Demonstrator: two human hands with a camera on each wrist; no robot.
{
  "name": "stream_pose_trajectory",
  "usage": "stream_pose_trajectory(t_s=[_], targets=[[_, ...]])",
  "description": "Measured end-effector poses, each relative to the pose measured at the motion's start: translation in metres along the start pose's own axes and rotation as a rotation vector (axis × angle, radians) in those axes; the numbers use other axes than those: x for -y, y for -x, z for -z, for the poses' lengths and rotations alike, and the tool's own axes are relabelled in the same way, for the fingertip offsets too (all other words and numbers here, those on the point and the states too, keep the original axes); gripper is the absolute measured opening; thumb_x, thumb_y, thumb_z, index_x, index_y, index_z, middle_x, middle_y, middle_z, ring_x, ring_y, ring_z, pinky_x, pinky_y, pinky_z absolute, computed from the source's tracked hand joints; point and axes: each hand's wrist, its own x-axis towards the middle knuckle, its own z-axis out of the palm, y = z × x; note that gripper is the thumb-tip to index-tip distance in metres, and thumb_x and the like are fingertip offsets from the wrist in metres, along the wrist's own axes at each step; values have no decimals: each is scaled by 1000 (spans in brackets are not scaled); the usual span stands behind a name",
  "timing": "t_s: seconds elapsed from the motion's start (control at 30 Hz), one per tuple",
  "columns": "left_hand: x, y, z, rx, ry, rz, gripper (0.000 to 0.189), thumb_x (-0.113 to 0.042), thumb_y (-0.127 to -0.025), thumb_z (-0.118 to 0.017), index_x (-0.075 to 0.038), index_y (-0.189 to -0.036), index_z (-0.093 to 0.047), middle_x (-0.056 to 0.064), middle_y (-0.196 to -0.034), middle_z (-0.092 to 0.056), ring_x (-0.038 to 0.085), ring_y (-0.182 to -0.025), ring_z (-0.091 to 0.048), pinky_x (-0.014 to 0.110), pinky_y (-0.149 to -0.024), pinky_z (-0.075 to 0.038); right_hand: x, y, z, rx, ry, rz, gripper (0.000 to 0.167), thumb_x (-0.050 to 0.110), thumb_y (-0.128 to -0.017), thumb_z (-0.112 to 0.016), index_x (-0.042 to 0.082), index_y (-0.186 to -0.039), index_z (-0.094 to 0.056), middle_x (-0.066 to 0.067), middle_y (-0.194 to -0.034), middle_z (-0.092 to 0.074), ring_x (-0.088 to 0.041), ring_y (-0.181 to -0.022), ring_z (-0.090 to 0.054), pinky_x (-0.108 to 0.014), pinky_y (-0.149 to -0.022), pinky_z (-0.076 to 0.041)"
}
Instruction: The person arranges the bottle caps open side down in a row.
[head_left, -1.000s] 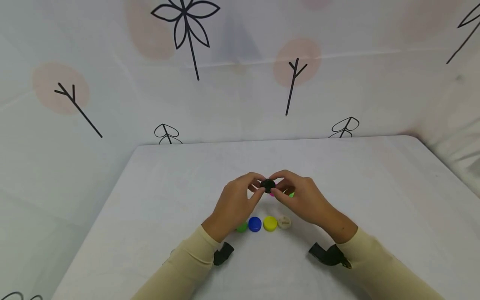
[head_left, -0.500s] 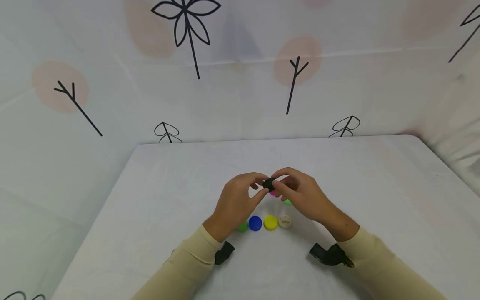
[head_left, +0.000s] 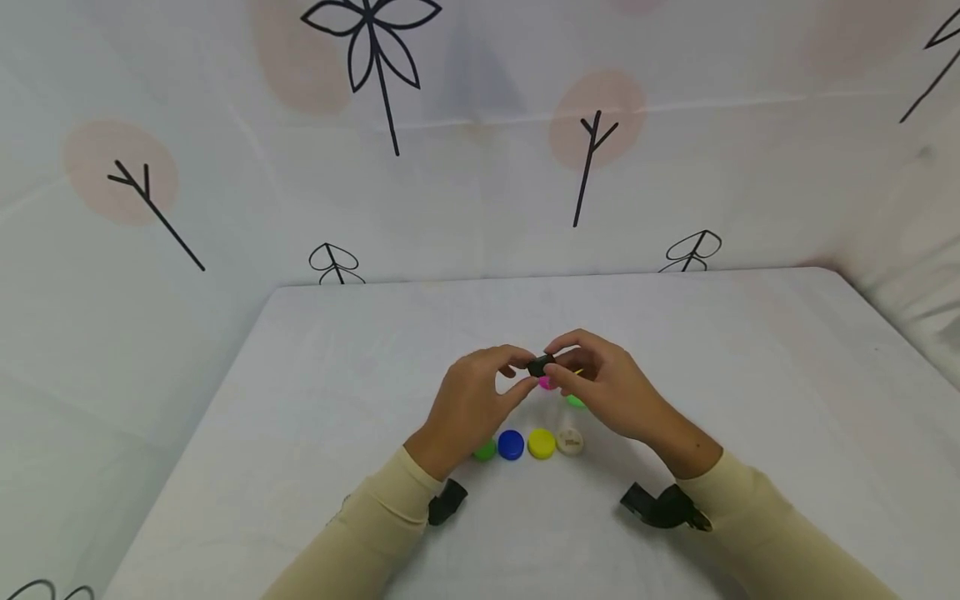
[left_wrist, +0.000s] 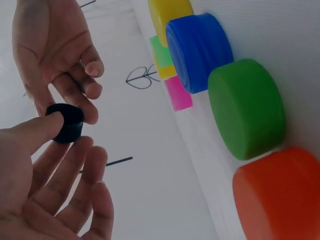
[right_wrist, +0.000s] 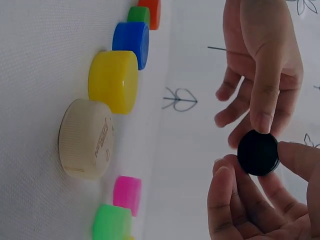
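Left hand [head_left: 471, 404] and right hand [head_left: 615, 390] raised, nearly meeting; in each, thumb and forefinger bent to a pinch on one black cap [head_left: 539, 366], the other fingers loosely bent. Largest around them: a white fabric backdrop [head_left: 480, 200], pale pink blotches and black line drawings of flowers and twigs, faint creases, folds heavier at the right. Before it, a broad table [head_left: 360, 358] under white cloth; fine weave visible up close, front corners out of frame. Long cream sleeves, left [head_left: 360, 533] and right [head_left: 780, 525], smooth, cuffs drawn up to the wrists. Dark angular fittings, left [head_left: 447, 503] and right [head_left: 663, 507], project inward by the cuffs. On the cloth, a near row of squat round caps, plastic by the look: orange cap [left_wrist: 277, 195], green cap [head_left: 485, 451], blue cap [head_left: 511, 445], yellow cap [head_left: 542, 443], off-white cap [head_left: 570, 442], the last with ribbed side and brownish print on top. Beyond, partly hidden by the right hand: pink cap [head_left: 548, 383], light green cap [head_left: 575, 402], another yellow piece [left_wrist: 165, 71]. Black cap: short cylinder, round dark face, held clear of the cloth between both sets of fingertips, beyond the near row.
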Motion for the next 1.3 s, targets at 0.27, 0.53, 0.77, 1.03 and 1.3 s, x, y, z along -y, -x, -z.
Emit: stream_pose_trajectory(t_s=[0.27, 0.53, 0.77, 1.03, 1.3], targets=[[0, 0, 0, 56, 146, 64, 31, -22, -93, -72, -13, -122, -68, -2, -114, -75, 11, -101, -71, 32, -89, -57, -2, 2, 3, 0, 6, 14, 28, 22, -96, -68, 13, -121, -58, -10, -114, -73, -30, -99, -72, -26, -82, -58], [-2, -2, 0, 37, 170, 67, 35, -24, -92, -73, -11, -124, -68, 0, -116, -75, 11, -101, -71, 32, -88, -57, -2, 5, 9, -9, 14, 62, 29, 20, -94, -71, 14, -120, -59, -10, -117, -72, -25, -98, -72, -23, -81, -57], [-4, -3, -1, 14, 183, 55, 37, -22, -89, -76, -10, -124, -70, 2, -114, -75, 12, -99, -71, 35, -87, -58, 1, 8, 12, -24, 72, 113, 33, 14, -90, -75, 14, -119, -59, -8, -116, -73, -22, -100, -71, -27, -82, -58], [-10, -5, -3, 0, 173, 3, 36, -19, -89, -77, -10, -123, -70, 2, -115, -75, 12, -98, -70, 30, -86, -57, 6, 10, 22, -40, 222, 170, 41, 9, -85, -79, 12, -121, -60, -4, -108, -76, -17, -95, -73, -25, -81, -58], [-28, -13, -15, 62, 186, 27, 35, -20, -92, -73, -11, -125, -67, 1, -113, -74, 14, -101, -69, 33, -87, -56, 3, 22, 41, -43, 276, 163, 38, 17, -86, -80, 13, -120, -64, -1, -106, -75, -19, -92, -73, -28, -79, -58]])
